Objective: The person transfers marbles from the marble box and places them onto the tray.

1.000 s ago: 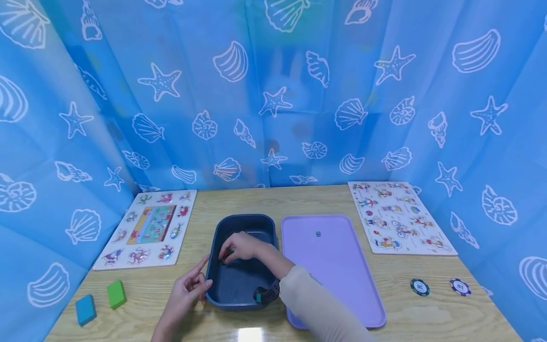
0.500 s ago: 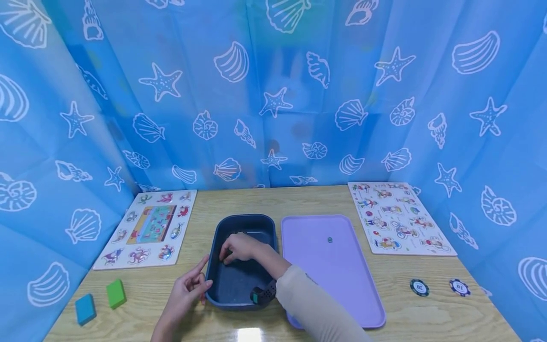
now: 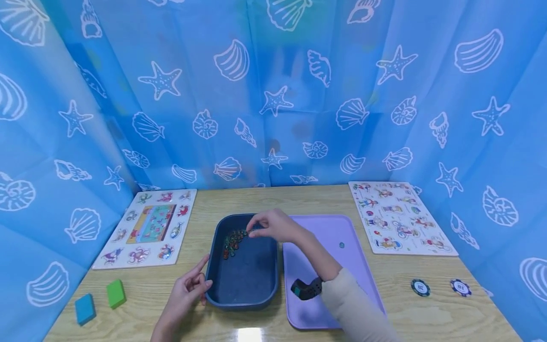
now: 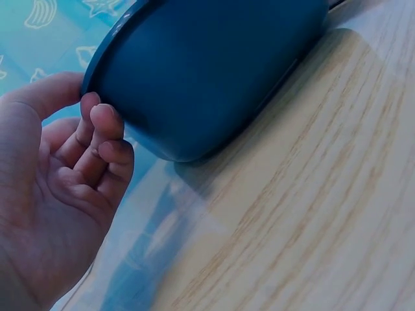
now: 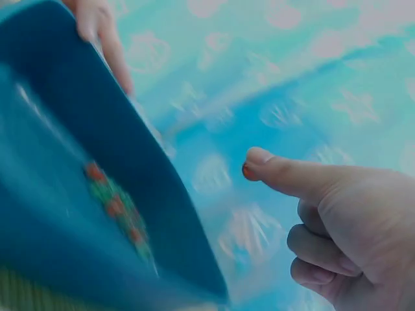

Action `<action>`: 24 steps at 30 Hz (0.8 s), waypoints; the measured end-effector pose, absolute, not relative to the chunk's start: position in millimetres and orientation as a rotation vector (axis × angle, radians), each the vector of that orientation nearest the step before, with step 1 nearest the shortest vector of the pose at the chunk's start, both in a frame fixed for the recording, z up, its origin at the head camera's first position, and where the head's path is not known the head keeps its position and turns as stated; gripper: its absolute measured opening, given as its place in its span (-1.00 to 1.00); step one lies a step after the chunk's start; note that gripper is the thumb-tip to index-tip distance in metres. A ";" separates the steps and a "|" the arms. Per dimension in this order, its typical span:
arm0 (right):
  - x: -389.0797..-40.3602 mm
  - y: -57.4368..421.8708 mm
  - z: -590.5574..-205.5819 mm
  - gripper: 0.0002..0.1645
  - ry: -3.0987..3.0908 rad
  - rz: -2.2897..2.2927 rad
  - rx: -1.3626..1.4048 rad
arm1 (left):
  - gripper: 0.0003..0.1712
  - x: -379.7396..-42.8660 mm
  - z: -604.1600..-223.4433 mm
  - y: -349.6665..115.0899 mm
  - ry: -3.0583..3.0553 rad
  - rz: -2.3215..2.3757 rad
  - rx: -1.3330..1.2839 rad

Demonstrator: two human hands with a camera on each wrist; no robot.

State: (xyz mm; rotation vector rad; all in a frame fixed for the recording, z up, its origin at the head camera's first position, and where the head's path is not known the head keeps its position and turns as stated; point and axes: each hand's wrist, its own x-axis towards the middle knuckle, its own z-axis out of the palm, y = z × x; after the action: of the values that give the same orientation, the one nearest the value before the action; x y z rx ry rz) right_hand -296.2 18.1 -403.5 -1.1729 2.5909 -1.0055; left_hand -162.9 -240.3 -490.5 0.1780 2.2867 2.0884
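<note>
My right hand (image 3: 275, 225) is above the right rim of a dark blue box (image 3: 248, 280), its thumb and a finger pinching a small orange marble (image 5: 247, 172). That marble is mostly covered by the thumb in the right wrist view. Several orange and green marbles (image 3: 232, 243) are gathered at the left far part of the box floor. My left hand (image 3: 188, 289) holds the box by its near left rim, with several fingers curled against the outer wall in the left wrist view. One green marble (image 3: 342, 245) is on the purple tray (image 3: 329, 318) to the right.
A sea-animal puzzle board (image 3: 183, 228) lies back left, another picture board (image 3: 384, 221) back right. Green (image 3: 116, 294) and blue blocks (image 3: 85, 309) are at the left. Two poker chips (image 3: 420, 287) lie at the right. A shell-patterned curtain (image 3: 273, 133) surrounds the table.
My right hand has risen from the box floor and moved right toward the tray, uncovering the marbles. The green marble has rolled rightward and nearer on the tray. My left hand stays put.
</note>
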 end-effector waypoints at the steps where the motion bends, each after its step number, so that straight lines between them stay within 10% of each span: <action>1: -298.4 30.1 -404.6 -0.81 2.604 -1.051 -1.139 | -0.24 -162.9 -490.4 -240.8 2.289 2.089 0.181; 24: -319.8 146.6 -505.9 -0.88 2.769 -1.206 -0.557 | -0.37 -167.9 -499.9 -239.5 2.501 2.120 0.502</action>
State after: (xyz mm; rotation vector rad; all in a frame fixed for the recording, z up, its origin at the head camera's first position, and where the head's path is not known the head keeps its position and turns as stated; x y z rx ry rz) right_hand -319.8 146.6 -505.9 -0.5566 2.7689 -1.2061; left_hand -167.9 -239.5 -499.9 0.5022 2.5013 2.1202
